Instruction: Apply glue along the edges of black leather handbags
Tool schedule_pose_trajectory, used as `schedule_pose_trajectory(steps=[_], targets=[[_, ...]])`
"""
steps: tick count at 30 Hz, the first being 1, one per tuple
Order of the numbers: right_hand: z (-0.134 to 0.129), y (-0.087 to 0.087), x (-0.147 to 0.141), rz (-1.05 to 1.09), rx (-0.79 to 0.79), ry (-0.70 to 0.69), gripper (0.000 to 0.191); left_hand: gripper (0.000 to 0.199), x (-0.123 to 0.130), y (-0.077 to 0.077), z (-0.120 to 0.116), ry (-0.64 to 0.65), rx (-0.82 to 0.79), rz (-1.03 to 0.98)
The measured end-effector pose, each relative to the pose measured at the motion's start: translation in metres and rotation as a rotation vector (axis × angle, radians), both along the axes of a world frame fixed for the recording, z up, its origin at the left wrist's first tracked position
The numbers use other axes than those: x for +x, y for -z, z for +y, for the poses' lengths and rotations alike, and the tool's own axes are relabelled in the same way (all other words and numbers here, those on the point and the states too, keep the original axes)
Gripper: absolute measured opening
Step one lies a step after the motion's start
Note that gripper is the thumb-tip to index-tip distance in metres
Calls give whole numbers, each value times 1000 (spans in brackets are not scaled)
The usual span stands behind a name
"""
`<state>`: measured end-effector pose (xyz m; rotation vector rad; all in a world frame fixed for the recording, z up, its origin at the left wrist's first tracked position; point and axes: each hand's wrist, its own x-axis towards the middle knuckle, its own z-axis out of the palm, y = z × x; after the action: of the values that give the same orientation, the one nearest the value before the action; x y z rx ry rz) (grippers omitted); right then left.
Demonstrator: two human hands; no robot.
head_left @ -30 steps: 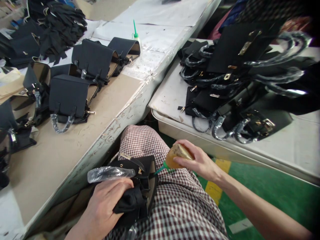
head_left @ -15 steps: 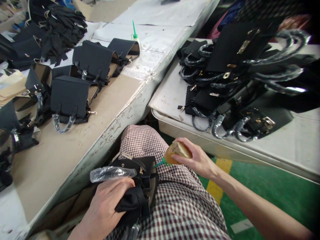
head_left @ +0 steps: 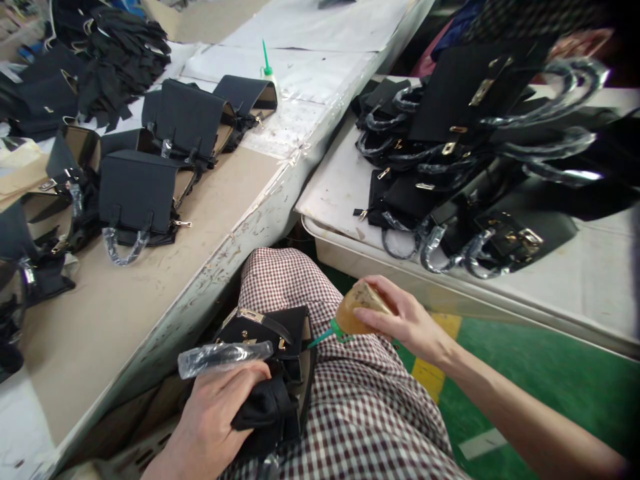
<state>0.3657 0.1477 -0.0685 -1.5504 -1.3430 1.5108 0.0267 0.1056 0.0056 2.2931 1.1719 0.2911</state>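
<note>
On my lap lies a black handbag point(head_left: 287, 323) with gold-coloured fittings and a plastic-wrapped handle point(head_left: 223, 357). My left hand point(head_left: 220, 407) is closed on the bag just below that handle, where dark cloth bunches beside the fingers; the fingertips are partly hidden. A squeeze bottle point(head_left: 357, 310) of amber liquid is gripped in my right hand point(head_left: 403, 317). It is tilted down to the left, and its green nozzle tip is at the bag's right side edge. Whether the tip touches the bag, I cannot tell.
Several black bags point(head_left: 137, 190) stand on the worktable point(head_left: 215, 233) at left, with another green-nozzled bottle point(head_left: 269, 70) behind them. To the right, a white table point(head_left: 330, 193) holds a pile of black bags point(head_left: 440, 133). A checked cloth point(head_left: 360, 400) covers my lap.
My right hand and the bottle have shifted slightly to the right, with the nozzle now more steeply tilted. The bag's wrapped handle sits a little lower. My left hand keeps its grip.
</note>
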Motion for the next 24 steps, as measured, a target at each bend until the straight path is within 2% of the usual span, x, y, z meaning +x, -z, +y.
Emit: schedule_pose_trajectory(steps=[4, 7, 10, 17, 20, 24], targets=[[2, -3, -6, -211, 116, -110, 42, 19, 1, -1, -2, -5, 27, 9], [5, -5, -9, -227, 105, -145, 36, 19, 1, -3, -3, -7, 27, 0], [6, -8, -9, -157, 6, -125, 31, 20, 0, -2, -4, -12, 25, 0], [-3, -11, -1, 190, -258, -50, 36, 22, -1, -1, -6, -10, 0, 6], [-5, -9, 1, 259, -276, 21, 37, 21, 0, 0, -5, -14, 10, 2], [-4, -3, 0, 207, -230, 94, 42, 23, 3, 0, -3, -6, 14, 9]])
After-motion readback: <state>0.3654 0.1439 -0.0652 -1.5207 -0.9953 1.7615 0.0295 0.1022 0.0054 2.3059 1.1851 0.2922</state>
